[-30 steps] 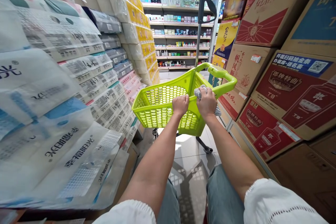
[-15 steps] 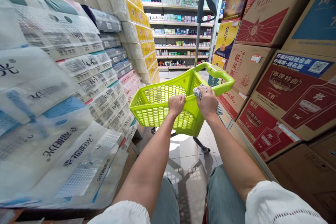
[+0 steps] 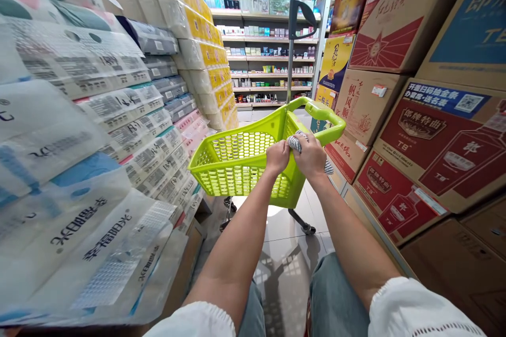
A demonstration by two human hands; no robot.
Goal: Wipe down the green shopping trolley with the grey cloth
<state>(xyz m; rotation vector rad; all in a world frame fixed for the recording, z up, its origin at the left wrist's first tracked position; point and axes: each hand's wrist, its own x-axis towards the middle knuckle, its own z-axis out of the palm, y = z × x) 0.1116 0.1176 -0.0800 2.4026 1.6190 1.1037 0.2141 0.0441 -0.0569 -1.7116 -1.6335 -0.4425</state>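
One green cart [image 3: 294,189] on the floor [image 3: 279,250], ahead of the person, long axis roughly left to right, handle [image 3: 338,127] at the right end. One striped cloth [image 3: 293,143] sits directly under the right hand [image 3: 311,157], the nearer one, whose fingers clutch it against the near rim. Left hand [image 3: 278,157], just beside, has fingers curled over that same rim. Two hands total.
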